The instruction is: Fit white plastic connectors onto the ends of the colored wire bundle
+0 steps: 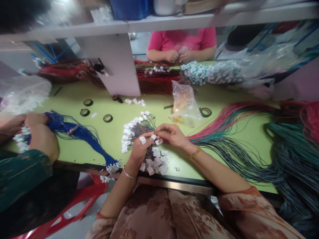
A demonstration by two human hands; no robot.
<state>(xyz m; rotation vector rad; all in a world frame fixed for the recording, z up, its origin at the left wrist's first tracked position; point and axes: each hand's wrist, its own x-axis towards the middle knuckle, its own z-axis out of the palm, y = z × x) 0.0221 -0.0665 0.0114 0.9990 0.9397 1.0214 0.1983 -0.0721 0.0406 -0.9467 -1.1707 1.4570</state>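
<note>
Pale green worktop [74, 149] spans the frame, with a pink-shirted co-worker [181, 41] at upper centre. Mid-frame, the left hand [139, 149] grips white connectors [142, 140]; the right hand [171, 134] narrows to a pinch beside them (what it pinches, I can't tell). Blue wires [93, 142] lie left.

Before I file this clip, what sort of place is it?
Probably a wire-assembly workshop: long bundles of coloured wires and clusters of white connectors lie on a green bench, and a person in pink is on its far side.
</note>
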